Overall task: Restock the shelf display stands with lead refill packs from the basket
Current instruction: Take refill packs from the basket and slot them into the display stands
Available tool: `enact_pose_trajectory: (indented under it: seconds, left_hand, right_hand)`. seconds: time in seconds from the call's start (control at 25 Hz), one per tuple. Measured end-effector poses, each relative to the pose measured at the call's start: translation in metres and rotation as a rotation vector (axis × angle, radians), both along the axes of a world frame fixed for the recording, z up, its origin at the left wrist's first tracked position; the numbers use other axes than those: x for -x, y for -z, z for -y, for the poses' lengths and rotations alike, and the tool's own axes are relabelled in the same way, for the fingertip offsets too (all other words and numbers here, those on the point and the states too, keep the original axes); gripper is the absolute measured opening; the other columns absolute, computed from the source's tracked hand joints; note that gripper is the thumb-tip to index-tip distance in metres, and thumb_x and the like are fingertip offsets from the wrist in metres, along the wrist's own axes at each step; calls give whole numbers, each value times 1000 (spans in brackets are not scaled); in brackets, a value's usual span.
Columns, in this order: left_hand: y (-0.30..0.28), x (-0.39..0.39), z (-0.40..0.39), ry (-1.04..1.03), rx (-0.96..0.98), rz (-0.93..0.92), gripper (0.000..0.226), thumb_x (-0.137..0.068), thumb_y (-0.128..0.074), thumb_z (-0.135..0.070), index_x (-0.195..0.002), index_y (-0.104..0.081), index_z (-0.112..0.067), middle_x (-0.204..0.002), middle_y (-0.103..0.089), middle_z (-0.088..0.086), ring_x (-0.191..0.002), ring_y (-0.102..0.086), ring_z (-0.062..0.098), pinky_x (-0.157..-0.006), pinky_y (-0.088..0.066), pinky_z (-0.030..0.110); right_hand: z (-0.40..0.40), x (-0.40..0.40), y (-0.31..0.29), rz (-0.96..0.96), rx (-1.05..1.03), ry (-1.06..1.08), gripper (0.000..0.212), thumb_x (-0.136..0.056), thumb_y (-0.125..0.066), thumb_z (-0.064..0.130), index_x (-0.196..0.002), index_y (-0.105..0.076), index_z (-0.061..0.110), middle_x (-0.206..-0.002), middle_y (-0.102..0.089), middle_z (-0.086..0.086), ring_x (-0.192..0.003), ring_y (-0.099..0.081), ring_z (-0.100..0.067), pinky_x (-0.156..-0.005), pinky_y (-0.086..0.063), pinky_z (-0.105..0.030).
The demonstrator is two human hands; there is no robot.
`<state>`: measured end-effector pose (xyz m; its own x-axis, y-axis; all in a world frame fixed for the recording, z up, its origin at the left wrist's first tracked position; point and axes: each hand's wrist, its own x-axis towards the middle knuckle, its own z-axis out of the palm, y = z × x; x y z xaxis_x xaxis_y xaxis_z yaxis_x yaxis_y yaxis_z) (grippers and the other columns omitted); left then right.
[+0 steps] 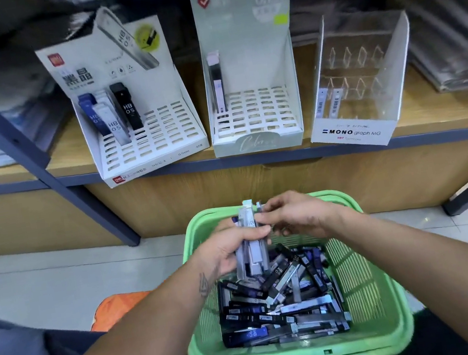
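A green plastic basket [367, 285] sits low in front of me, holding several dark and pale lead refill packs [280, 303]. Above it my left hand [226, 249] grips an upright bundle of pale refill packs [251, 246]. My right hand [296, 216] pinches the top of that bundle with its fingertips. On the wooden shelf stand three displays: a white HB 0.5 stand [144, 136] with several packs at its left, a pale 0.7 stand [255, 111] with one pack, and a clear MONO graph stand [360, 83] with two packs.
A blue metal shelf upright [33, 144] slants down at the left. Stacked dark goods [450, 29] lie on the shelf at the right. White tiled floor [73, 284] spreads beneath the shelf. Colourful cloth [118, 310] shows under the basket.
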<state>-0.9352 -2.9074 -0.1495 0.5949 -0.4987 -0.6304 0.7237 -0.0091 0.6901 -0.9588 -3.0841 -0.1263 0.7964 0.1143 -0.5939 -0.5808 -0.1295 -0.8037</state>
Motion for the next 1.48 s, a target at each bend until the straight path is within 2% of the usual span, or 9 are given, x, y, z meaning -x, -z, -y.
enact_pose_trajectory:
  seconds: [0.28, 0.4, 0.76, 0.84, 0.92, 1.08, 1.16, 1.28, 1.48]
  left_hand:
    - [-96, -24, -4, 114, 7, 175, 33, -74, -76, -3, -106, -70, 1, -89, -75, 16, -78, -73, 23, -76, -63, 37]
    - [-125, -28, -3, 71, 53, 190, 30, -73, -75, -3, -102, -70, 1, -82, -73, 14, -70, -72, 22, -66, -61, 34]
    - [-192, -46, 1, -46, 94, 239, 34, -77, -72, -3, -110, -69, 5, -90, -74, 16, -71, -72, 21, -64, -61, 32]
    - [-204, -62, -1, -134, 20, 292, 23, -83, -69, 4, -105, -65, 7, -81, -72, 18, -64, -71, 22, -61, -62, 33]
    - [-214, -77, -2, -232, -139, 410, 31, -80, -69, 12, -109, -59, 8, -77, -69, 23, -59, -70, 26, -58, -62, 37]
    - [-217, -103, 1, -299, -626, 668, 36, -67, -77, 5, -96, -58, -2, -95, -69, 30, -73, -73, 36, -67, -61, 54]
    - [-218, -111, 6, -276, -736, 766, 31, -69, -79, 0, -87, -54, -7, -95, -69, 25, -82, -72, 37, -72, -62, 47]
    - [-221, -117, 16, -127, -881, 904, 30, -74, -79, -5, -78, -51, -12, -88, -67, 14, -82, -68, 30, -63, -54, 34]
    - [-213, -121, 29, -52, -999, 966, 28, -77, -75, -4, -75, -49, -15, -81, -57, 6, -81, -62, 29, -59, -43, 31]
  right_hand:
    - [5, -14, -93, 129, -140, 76, 8, -91, -70, 5, -94, -70, -2, -73, -68, -12, -63, -63, -17, -55, -52, -22]
    - [4, -21, -126, 189, -87, 118, 11, -93, -64, 3, -99, -66, -7, -72, -68, -12, -61, -63, -18, -55, -52, -23]
    - [0, -45, -189, 433, 42, 217, 14, -88, -58, -5, -99, -66, -6, -74, -62, -17, -51, -57, -19, -48, -46, -23]
    - [3, -55, -197, 514, 45, 299, 14, -88, -59, -5, -100, -66, -2, -75, -63, -14, -51, -57, -18, -46, -45, -22]
    - [7, -69, -204, 599, 103, 360, 16, -88, -63, -3, -101, -67, 5, -79, -66, -15, -53, -59, -18, -47, -46, -23]
    - [14, -92, -209, 753, 351, 376, 18, -88, -66, 4, -98, -65, 20, -80, -71, -10, -57, -66, -16, -55, -50, -26]
    - [18, -101, -207, 835, 467, 392, 18, -89, -67, 11, -104, -65, 21, -83, -73, -7, -61, -69, -14, -61, -53, -29]
    - [20, -108, -200, 948, 618, 385, 16, -91, -66, 19, -106, -64, 25, -90, -74, -3, -79, -71, -18, -74, -56, -32]
    - [24, -112, -194, 972, 678, 378, 17, -92, -64, 18, -108, -64, 23, -93, -73, -4, -84, -70, -21, -79, -57, -34]
